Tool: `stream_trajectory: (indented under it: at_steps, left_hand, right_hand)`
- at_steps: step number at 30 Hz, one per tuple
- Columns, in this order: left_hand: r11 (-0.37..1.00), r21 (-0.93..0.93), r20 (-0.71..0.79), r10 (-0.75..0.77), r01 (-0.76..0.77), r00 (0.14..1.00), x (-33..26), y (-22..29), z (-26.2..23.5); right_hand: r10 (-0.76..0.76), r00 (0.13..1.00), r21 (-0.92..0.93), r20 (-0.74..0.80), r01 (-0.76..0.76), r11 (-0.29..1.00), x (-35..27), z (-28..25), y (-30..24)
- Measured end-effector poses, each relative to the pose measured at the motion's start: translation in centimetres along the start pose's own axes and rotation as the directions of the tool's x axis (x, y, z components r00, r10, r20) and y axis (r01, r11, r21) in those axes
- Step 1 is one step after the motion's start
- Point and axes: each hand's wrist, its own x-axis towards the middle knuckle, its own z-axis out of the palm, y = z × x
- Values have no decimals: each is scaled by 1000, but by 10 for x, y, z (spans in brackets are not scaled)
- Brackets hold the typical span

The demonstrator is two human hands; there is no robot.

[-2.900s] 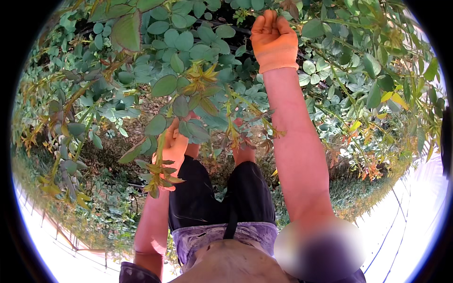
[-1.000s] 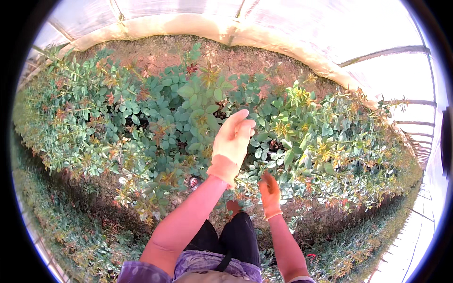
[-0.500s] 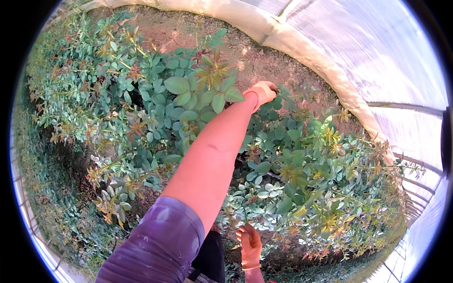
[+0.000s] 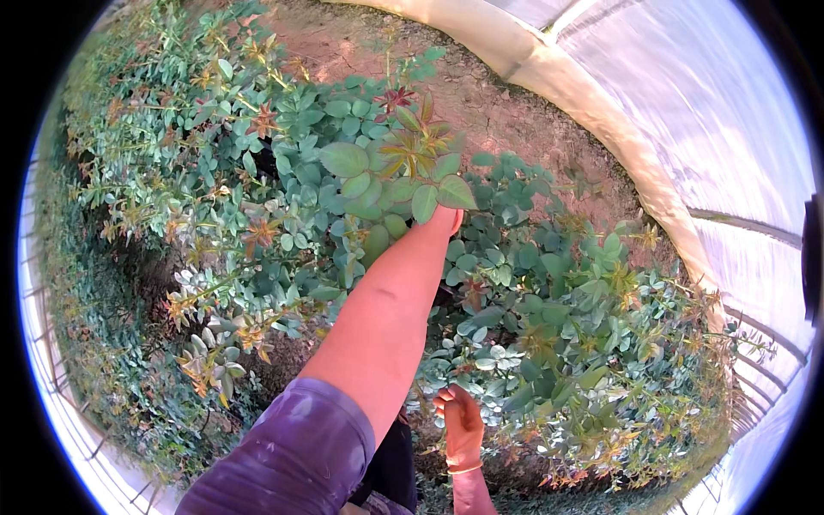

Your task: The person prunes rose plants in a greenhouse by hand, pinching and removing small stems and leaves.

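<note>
My left forearm (image 4: 386,300) reaches from a purple sleeve into leafy bushes that look like rose plants (image 4: 515,266). A shoot with broad green leaves and a reddish-bronze tip (image 4: 416,154) covers my left hand. Only a bit of an orange glove cuff (image 4: 457,221) shows beside the leaves, so the fingers and anything in them are hidden. Lower down, near my body, is my right hand (image 4: 463,429) in an orange glove with a yellow cuff edge. Its fingers are curled in beside the low pale leaves, and what they hold, if anything, cannot be made out.
Dense foliage (image 4: 189,172) spreads to the left, and more bushes (image 4: 627,343) grow at the right. Behind them lies reddish bare soil (image 4: 343,39), bordered by a pale rolled plastic edge (image 4: 592,94). A translucent sheet wall (image 4: 687,94) with ribs curves along the right.
My left hand has drawn back from the far soil edge and gone behind the broad leaves. My right hand has risen slightly, and the view has shifted a little.
</note>
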Motion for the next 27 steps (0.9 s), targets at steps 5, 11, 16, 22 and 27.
stream_trajectory:
  at_steps: [5,11,16,22,27]
  left_hand:
    - [839,450,171,256,-306,952,18,22,1]
    - [119,851,398,492,-512,774,101,45,16]
    - [-312,795,604,497,-521,624,159,42,35]
    - [-633,671,713,409,-385,570,193,14,12]
    - [-47,696,616,552,-716,562,166,51,26]
  right_hand:
    - [-10,1000,26,7,10,1000,-4,0,6]
    - [38,997,0,-72,-38,999,1,-13,19]
    - [22,995,92,-101,-13,996,-10,-19,26]
    - [152,980,157,-124,-132,979,7,-29,58]
    - [92,984,128,-151,-73,989,12,-22,43]
